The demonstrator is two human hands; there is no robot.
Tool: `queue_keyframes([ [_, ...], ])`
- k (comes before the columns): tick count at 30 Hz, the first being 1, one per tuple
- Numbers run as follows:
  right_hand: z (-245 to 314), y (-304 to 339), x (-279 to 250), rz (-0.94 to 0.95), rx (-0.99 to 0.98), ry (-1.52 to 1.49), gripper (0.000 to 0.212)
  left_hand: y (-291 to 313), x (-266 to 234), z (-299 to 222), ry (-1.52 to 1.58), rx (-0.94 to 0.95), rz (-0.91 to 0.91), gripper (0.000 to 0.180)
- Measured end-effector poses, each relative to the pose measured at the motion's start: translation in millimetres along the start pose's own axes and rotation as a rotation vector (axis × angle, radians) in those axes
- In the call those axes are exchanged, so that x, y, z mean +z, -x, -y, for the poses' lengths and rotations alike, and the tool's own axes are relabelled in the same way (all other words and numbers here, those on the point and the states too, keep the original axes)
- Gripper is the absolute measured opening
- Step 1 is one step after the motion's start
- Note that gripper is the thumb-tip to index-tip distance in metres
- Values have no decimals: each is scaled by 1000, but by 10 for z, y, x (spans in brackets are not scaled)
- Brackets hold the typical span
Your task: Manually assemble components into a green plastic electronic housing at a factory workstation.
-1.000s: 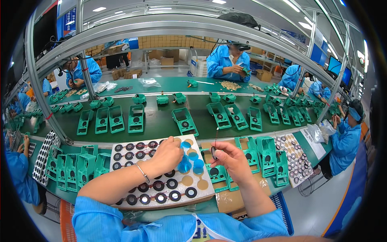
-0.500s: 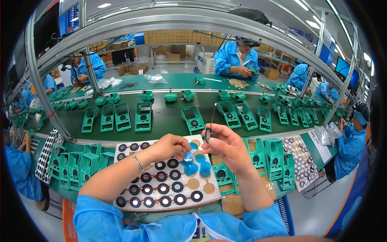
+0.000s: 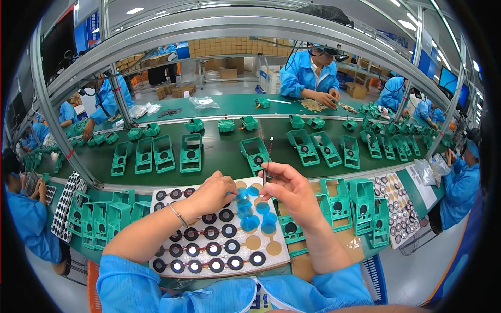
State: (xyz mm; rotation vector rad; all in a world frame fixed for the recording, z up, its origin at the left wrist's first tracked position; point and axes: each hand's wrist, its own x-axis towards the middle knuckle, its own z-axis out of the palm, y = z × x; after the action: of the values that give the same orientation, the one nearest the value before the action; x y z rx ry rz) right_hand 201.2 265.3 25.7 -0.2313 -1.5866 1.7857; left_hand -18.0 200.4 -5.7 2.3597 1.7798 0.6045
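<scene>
Black, round, thin-edged disc (image 3: pixel 264 176) with a twisted red wire: the right hand (image 3: pixel 295 195) has it clamped edge-on between thumb and fingers, above the 1 o'clock edge of a white rectangular foam tray (image 3: pixel 279 261). Its wire points up toward 12. The left hand (image 3: pixel 213 192) is over the tray's 12 o'clock part, fingertips bunched close to some translucent blue circular films (image 3: pixel 250 223); whether they pinch one, I cannot tell.

As for progress, black ring-shaped pieces with pale centres (image 3: pixel 235 262) fill most of the tray, from 6 round to 11 o'clock. Toward 4 lie bare brown circles (image 3: pixel 253 242), and from 1 to 3 the blue films cover places with no black piece showing. I judge that right-hand strip worked through and the larger, filled part left, with the held disc midway through its handling.

Green plastic open-framed housings (image 3: pixel 359 203) stand at 3 o'clock, several with dark round pieces seated in them, and more green housings (image 3: pixel 119 219) crowd 9 o'clock. Others lie spaced along the dark green belt (image 3: pixel 222 151) at 12.
</scene>
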Motion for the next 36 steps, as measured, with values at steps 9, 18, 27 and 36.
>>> queue_keyframes([
  [9, -25, 0, -42, 19, 4, 8, 43, -30, 16, 11, 133, -66, -67, 40],
  [18, -58, -43, -99, -2, 1, 16, 42, -209, -116, 162, 307, -132, -333, 23],
  [27, -130, -71, -105, -33, 16, 44, 35, -153, -34, 2266, 23, -901, -267, 27],
  [36, -286, -140, -101, -138, -146, 327, 29, -336, 205, 2763, 356, -1156, -76, 25],
])
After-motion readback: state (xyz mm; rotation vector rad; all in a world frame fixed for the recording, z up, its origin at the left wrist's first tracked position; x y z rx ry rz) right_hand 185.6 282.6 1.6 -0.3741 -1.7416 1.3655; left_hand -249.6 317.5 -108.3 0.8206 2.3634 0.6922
